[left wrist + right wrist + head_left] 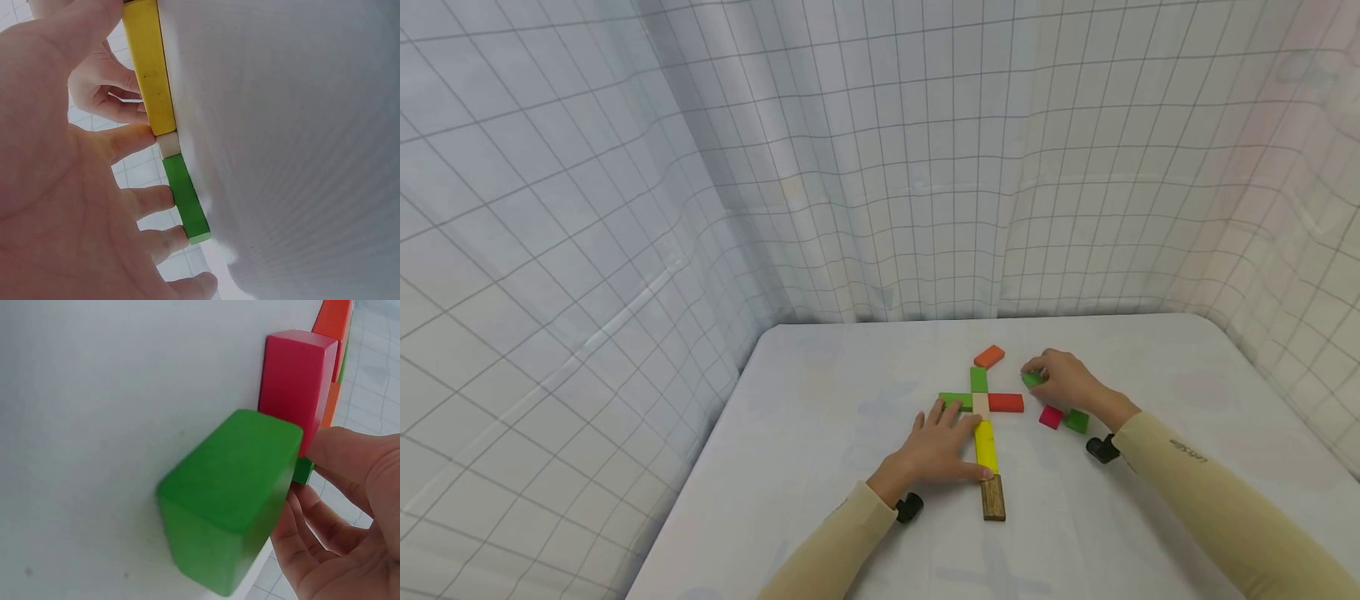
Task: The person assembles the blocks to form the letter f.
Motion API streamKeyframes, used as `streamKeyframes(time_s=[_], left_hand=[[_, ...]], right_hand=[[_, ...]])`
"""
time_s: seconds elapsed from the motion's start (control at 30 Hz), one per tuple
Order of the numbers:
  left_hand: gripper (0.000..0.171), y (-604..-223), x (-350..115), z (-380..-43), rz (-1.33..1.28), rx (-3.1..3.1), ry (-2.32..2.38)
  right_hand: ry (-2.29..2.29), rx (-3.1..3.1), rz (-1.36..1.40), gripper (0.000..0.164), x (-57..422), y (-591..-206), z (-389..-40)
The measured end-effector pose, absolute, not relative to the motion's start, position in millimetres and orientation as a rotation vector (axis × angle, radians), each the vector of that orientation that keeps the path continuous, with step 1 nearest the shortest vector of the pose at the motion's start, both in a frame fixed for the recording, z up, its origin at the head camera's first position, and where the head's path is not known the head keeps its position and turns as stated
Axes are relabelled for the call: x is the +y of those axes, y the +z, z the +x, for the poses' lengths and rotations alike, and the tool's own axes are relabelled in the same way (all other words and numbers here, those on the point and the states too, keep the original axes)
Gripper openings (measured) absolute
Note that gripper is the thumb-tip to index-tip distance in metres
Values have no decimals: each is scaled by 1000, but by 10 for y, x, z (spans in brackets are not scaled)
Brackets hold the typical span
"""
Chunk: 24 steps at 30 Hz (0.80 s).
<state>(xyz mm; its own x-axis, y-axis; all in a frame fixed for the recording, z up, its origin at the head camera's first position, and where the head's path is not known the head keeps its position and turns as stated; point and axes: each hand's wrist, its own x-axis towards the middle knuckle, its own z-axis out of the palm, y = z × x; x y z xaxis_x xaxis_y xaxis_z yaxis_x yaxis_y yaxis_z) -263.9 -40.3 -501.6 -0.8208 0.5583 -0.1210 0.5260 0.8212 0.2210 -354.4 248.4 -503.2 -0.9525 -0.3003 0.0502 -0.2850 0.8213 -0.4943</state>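
On the white table, flat blocks form a cross: a pale wood block (981, 403) in the middle, a green block (966, 403) left, a red block (1007, 403) right, another green block (978, 379) behind. A yellow block (986, 447) and brown wood-grain block (993, 500) line up in front. My left hand (931, 450) rests along the cross with fingers spread, thumb near the yellow-brown joint, fingertips touching the left green block (187, 200). To the right, my right hand (1067, 383) pinches a green block (1032, 380), mostly hidden by my fingers in the right wrist view.
An orange block (989, 357) lies behind the cross. Near my right wrist are a crimson block (1051, 417) and a loose green block (1077, 422). White grid-patterned curtains (887, 167) hang behind and beside the table (820, 400).
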Motion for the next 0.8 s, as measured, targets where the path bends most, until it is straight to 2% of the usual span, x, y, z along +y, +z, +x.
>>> streamKeyframes(time_s=[0.8], left_hand=[[90, -5012, -400, -2648, 824, 2817, 270]], right_hand=[[-825, 2958, -466, 34, 2475, -5006, -3522]])
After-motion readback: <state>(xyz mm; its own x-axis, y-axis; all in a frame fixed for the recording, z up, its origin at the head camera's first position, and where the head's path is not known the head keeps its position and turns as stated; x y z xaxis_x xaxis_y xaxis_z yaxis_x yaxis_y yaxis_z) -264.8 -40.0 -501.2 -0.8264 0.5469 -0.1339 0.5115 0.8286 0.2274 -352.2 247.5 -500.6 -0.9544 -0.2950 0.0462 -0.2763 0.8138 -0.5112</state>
